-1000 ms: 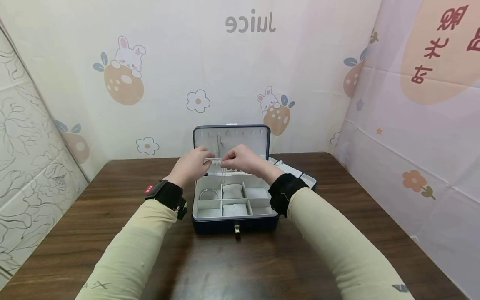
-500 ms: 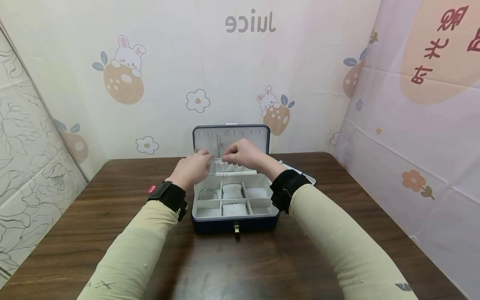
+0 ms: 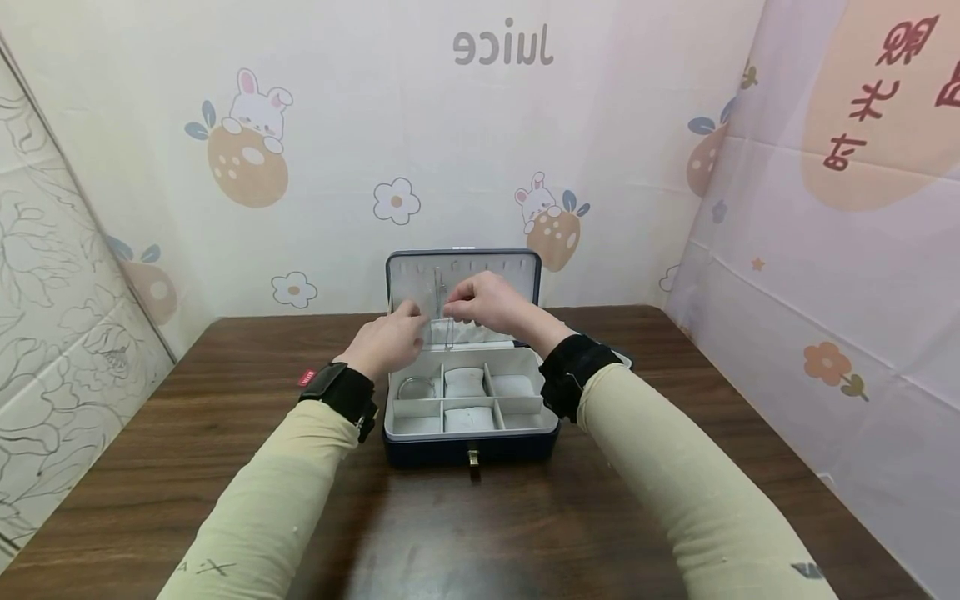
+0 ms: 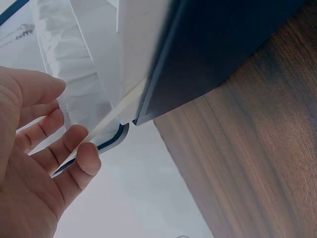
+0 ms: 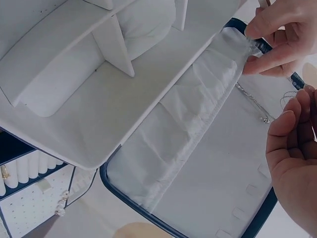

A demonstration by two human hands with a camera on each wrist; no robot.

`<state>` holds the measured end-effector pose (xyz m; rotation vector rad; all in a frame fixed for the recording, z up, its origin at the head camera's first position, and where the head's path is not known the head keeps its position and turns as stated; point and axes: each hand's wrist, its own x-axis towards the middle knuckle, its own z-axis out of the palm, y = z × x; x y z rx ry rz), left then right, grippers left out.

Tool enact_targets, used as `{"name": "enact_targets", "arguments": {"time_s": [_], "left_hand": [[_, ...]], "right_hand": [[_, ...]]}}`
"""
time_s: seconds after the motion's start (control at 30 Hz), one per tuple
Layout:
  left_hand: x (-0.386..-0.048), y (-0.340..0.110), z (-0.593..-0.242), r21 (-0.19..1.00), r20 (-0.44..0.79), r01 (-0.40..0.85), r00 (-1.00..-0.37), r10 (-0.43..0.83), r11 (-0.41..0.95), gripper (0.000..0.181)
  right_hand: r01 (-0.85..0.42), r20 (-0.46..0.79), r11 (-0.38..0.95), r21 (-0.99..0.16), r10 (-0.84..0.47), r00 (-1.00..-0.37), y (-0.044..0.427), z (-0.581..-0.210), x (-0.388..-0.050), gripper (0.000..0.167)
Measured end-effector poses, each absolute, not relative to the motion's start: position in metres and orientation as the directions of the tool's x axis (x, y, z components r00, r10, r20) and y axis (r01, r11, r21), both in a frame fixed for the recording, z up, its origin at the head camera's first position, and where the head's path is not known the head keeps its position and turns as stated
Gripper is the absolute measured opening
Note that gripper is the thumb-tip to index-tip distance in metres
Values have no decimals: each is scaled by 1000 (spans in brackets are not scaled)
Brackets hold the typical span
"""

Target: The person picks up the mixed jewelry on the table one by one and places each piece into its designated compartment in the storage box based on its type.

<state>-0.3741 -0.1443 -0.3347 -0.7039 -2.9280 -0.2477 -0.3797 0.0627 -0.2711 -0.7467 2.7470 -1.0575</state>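
A dark blue jewelry box (image 3: pixel 435 452) stands on the table, its lid (image 3: pixel 498 271) raised. Before the lid, my right hand (image 3: pixel 491 307) pinches a thin silver necklace (image 3: pixel 449 336) that dangles toward the lid's pleated pocket (image 5: pixel 168 124). Fine wire-like loops show by those fingertips in the right wrist view; their ends are hard to make out. My left hand (image 4: pixel 44 144) is loosely bent beside the pocket, thumb and forefinger apart, nothing visible between them. A pale ribbon (image 4: pixel 116 109) passes by its fingers. Another silver chain (image 5: pixel 253 102) hangs against the lid lining.
White compartments divide the box; a round bangle (image 3: pixel 415 388) lies in the back left one, and cushions (image 3: pixel 465 383) fill the middle. A removed tray (image 5: pixel 37 201) with ring rolls and earrings lies behind on the right. A brass clasp (image 3: pixel 473 458) hangs in front.
My right hand has risen slightly with the necklace, which hangs lower over the pocket. My left hand has drawn back a little, away from the right fingertips.
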Motion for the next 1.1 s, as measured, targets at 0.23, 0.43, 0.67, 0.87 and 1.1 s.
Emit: {"name": "enact_targets", "arguments": {"time_s": [0.23, 0.43, 0.67, 0.87, 1.1], "left_hand": [[-374, -146, -335, 137, 138, 459, -886, 442, 878, 39], [-374, -146, -335, 146, 118, 456, -889, 442, 878, 40], [-371, -147, -333, 124, 91, 485, -874, 476, 866, 36], [-368, -146, -330, 75, 78, 502, -865, 496, 862, 31], [-367, -146, -330, 35, 70, 507, -861, 504, 861, 31]], "right_hand": [[-419, 93, 638, -646, -479, -873, 58, -269, -382, 25], [-420, 123, 632, -651, -458, -880, 53, -268, -384, 25], [-382, 129, 595, -708, -422, -897, 49, -270, -388, 24], [-383, 156, 586, -714, -400, -903, 44, -270, -390, 23], [-354, 157, 591, -725, -358, -920, 36, -275, -395, 21]]}}
